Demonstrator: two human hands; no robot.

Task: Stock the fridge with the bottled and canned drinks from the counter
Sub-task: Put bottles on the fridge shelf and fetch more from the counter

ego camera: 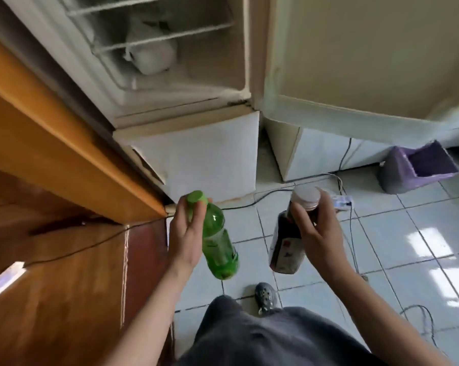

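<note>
My left hand [187, 235] grips a green plastic bottle [219, 243] by its neck, just under the green cap, and the bottle hangs down over the tiled floor. My right hand [317, 229] holds a dark bottle [285, 248] with a pale cap and a white label, fingers curled round its neck. Both bottles are below and in front of the open fridge [186, 83], whose wire shelves [154, 40] show at the top. A white bag [151, 56] lies under the lower shelf. The open fridge door [368, 56] stands to the right.
A wooden counter edge [64, 143] runs along the left, close to the fridge. A purple bin [418, 167] sits on the floor at the right. Cables and a power strip [342, 200] trail across the white tiles. My shoe [265, 297] is below the bottles.
</note>
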